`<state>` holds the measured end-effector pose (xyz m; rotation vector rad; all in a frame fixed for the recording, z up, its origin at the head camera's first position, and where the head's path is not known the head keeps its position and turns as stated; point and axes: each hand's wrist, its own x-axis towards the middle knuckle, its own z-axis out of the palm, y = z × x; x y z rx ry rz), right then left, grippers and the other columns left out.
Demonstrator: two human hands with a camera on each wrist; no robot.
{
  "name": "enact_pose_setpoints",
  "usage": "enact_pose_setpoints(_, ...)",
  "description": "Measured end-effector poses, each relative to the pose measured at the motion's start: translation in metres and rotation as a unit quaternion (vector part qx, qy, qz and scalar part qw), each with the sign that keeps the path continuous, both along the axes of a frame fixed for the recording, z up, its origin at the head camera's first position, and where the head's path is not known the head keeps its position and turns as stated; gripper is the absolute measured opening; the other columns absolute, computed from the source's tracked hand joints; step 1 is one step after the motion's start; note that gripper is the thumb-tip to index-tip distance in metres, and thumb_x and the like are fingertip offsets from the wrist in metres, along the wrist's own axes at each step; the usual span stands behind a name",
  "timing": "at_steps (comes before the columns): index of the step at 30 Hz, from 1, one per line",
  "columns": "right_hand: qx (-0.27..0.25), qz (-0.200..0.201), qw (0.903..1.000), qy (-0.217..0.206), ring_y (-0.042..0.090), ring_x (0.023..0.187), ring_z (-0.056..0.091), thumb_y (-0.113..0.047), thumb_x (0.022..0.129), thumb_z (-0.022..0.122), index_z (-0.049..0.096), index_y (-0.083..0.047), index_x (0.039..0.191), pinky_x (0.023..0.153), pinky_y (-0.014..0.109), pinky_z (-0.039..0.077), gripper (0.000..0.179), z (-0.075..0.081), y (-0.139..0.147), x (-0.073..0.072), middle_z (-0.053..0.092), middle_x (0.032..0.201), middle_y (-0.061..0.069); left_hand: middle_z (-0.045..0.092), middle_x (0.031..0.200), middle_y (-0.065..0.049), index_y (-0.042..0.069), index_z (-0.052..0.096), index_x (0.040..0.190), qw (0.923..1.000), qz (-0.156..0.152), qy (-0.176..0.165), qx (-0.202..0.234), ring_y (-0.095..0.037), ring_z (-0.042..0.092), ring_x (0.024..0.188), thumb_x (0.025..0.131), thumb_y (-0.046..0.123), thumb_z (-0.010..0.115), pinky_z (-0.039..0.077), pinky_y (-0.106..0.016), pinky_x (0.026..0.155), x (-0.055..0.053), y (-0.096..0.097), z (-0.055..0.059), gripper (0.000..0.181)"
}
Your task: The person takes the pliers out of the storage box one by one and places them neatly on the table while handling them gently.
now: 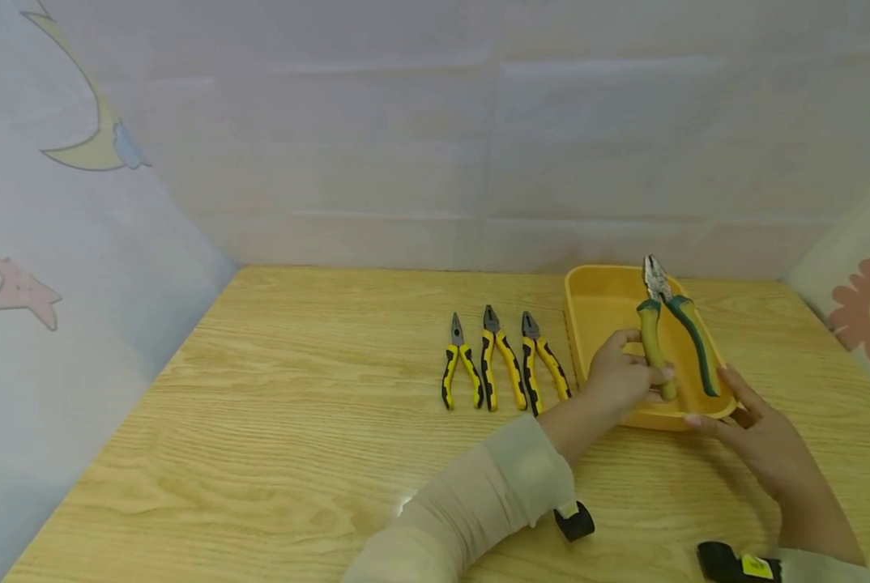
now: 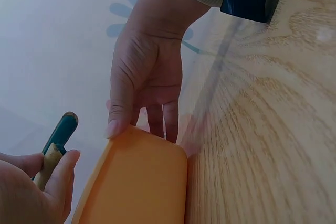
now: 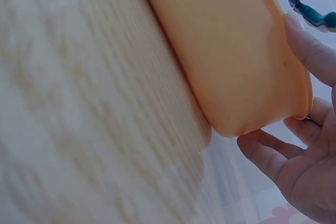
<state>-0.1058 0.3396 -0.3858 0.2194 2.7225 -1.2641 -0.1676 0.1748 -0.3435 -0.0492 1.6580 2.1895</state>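
Note:
Combination pliers (image 1: pixel 655 279) with yellow-and-green handles are held by my left hand (image 1: pixel 620 379), which grips the yellow handle. They stand tilted over a yellow plastic tray (image 1: pixel 579 301), jaws pointing away and handles spread apart. The left wrist view shows the green handle end (image 2: pixel 65 127) beside the left fingers. My right hand (image 1: pixel 769 445) holds the tray's near right corner, thumb at the rim and fingers around the outside. In the right wrist view, fingertips touch the tray's outer wall (image 3: pixel 226 51).
Left of the tray, needle-nose pliers (image 1: pixel 456 324) and two combination pliers (image 1: pixel 489 318) (image 1: pixel 530 325) with yellow-and-black handles lie side by side on the wooden table (image 1: pixel 296 389). A pale cloth wall (image 1: pixel 377 162) rises behind the table.

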Motion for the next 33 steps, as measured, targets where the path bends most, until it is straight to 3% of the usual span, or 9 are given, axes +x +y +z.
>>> enact_pose_setpoints(13, 0.003, -0.006, 0.9999, 0.01, 0.052, 0.115, 0.016, -0.039, 0.085, 0.052, -0.01, -0.032, 0.134, 0.076, 0.064, 0.026, 0.079, -0.001, 0.0, 0.0, -0.01, 0.14, 0.011, 0.057, 0.074, -0.012, 0.015, 0.05, 0.099, 0.9983, -0.023, 0.005, 0.054, -0.028, 0.06, 0.063, 0.073, -0.015, 0.057, 0.05, -0.033, 0.054, 0.006, -0.017, 0.004, 0.041)
enact_pose_setpoints(21, 0.004, -0.002, 0.9999, 0.015, 0.051, 0.112, 0.022, -0.037, 0.085, 0.052, -0.01, -0.033, 0.134, 0.076, 0.059, 0.032, 0.079, 0.0, 0.0, 0.0, -0.004, 0.14, 0.014, 0.057, 0.073, -0.006, 0.018, 0.05, 0.101, 0.9976, -0.05, 0.018, 0.044, -0.023, 0.059, 0.063, 0.075, -0.011, 0.058, 0.05, -0.031, 0.055, 0.013, -0.028, 0.012, 0.039)
enact_pose_setpoints(26, 0.014, -0.001, 0.9996, 0.023, 0.049, 0.112, 0.025, -0.036, 0.085, 0.053, -0.008, -0.035, 0.133, 0.075, 0.055, 0.035, 0.078, 0.0, 0.001, 0.0, -0.008, 0.14, 0.002, 0.058, 0.075, -0.005, 0.02, 0.05, 0.104, 0.9966, -0.065, 0.025, 0.045, -0.023, 0.06, 0.065, 0.076, -0.009, 0.059, 0.05, -0.031, 0.056, 0.018, -0.035, 0.014, 0.041)
enact_pose_setpoints(33, 0.002, 0.0, 0.9997, 0.023, 0.05, 0.115, 0.018, -0.037, 0.085, 0.053, -0.007, -0.033, 0.135, 0.077, 0.063, 0.028, 0.079, -0.001, 0.001, 0.001, -0.013, 0.137, -0.009, 0.059, 0.075, -0.007, 0.018, 0.05, 0.104, 0.996, -0.069, 0.024, 0.052, -0.028, 0.061, 0.068, 0.075, -0.011, 0.059, 0.05, -0.033, 0.056, 0.018, -0.049, 0.013, 0.042)
